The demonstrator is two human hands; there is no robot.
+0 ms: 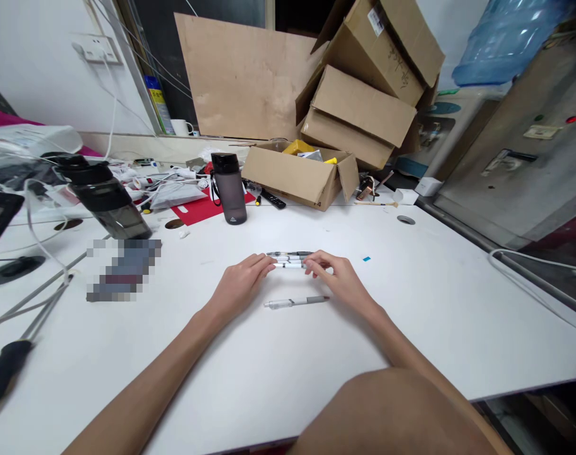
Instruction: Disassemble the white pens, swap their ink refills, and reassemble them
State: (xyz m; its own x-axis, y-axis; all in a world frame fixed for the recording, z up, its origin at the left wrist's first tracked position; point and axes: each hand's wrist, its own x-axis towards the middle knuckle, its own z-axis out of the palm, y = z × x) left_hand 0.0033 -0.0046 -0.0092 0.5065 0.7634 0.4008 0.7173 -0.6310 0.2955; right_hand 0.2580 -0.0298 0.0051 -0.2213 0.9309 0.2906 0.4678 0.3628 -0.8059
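Several pens lie side by side, crosswise, in the middle of the white table. My left hand (243, 281) has its fingertips closed on the left end of the nearest white pen (290, 265) in that row. At its right end, my right hand (333, 275) pinches the same pen with bent fingers. Just beyond it lie another white pen (288, 258) and a dark pen (288, 253), partly covered by my fingers. Nearer to me, apart from the row, a white and grey pen (296, 302) lies on the table, touched by neither hand.
A dark bottle (230, 193) stands behind my hands, beside an open cardboard box (292, 174). Another bottle (110, 199) and a blurred-out flat object (127, 268) are at left. A screwdriver (6, 373) lies at the left edge. A blue scrap (366, 258) lies right of my hands.
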